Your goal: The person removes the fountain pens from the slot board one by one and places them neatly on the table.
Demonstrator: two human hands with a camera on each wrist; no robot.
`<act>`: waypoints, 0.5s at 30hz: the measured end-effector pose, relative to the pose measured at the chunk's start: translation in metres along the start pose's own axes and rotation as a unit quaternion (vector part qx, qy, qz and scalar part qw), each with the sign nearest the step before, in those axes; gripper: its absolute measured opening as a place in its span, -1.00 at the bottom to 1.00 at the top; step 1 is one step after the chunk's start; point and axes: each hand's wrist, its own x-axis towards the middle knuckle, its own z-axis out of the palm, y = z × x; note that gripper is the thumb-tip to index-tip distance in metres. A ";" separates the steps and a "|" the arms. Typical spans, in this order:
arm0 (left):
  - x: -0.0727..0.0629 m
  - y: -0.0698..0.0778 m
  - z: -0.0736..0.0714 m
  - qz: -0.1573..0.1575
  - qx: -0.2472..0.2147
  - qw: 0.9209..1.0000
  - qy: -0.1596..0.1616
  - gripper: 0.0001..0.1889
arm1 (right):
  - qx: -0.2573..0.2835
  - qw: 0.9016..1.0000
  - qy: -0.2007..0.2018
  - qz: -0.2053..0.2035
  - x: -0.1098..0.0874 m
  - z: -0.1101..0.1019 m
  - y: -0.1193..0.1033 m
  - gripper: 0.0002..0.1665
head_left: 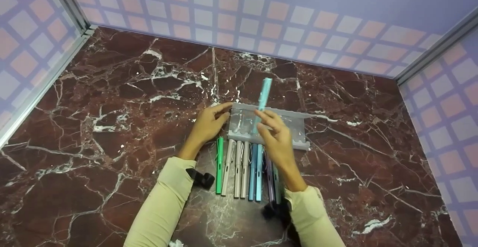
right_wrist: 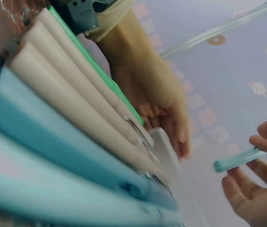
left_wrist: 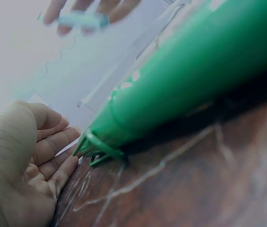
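Observation:
A light blue pen (head_left: 265, 92) is pinched between the thumb and fingers of my right hand (head_left: 276, 136), raised over a translucent plastic case (head_left: 293, 127) with a notched edge. My left hand (head_left: 208, 124) rests at the case's left end, fingers loosely bent, fingertips right at its back corner. In front of the case lies a row of clipped pens: a green pen (head_left: 219, 166), several beige pens (head_left: 237, 172), a dark blue pen (head_left: 253, 176), another light blue pen (head_left: 258, 176), a purple pen (head_left: 269, 178) and a dark pen partly hidden by my right wrist.
The reddish-brown marbled table (head_left: 112, 157) has white veins. Checkered panels (head_left: 239, 15) in metal frames wall it at the back and both sides. A black wrist camera (head_left: 201, 179) on my left sleeve is close to the green pen.

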 end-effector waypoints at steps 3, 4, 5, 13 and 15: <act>0.000 0.000 0.001 0.002 -0.006 1.000 -0.001 -0.59 | -0.011 0.999 0.037 -0.026 -0.013 -0.016 0.002 -0.61; 0.000 0.000 0.001 0.002 -0.007 1.000 -0.001 -0.59 | -0.019 0.998 0.049 -0.032 -0.019 -0.021 0.004 -0.62; 0.000 -0.001 0.001 0.002 -0.008 1.000 0.001 -0.59 | -0.028 0.997 0.060 -0.039 -0.025 -0.027 0.006 -0.63; -0.001 0.000 0.001 -0.015 -0.012 1.000 -0.002 -0.58 | -0.089 0.987 0.127 -0.037 -0.092 -0.072 0.022 -0.73; 0.000 0.001 0.001 -0.013 -0.014 1.000 -0.006 -0.57 | -0.074 0.988 0.139 -0.010 -0.107 -0.078 0.020 -0.73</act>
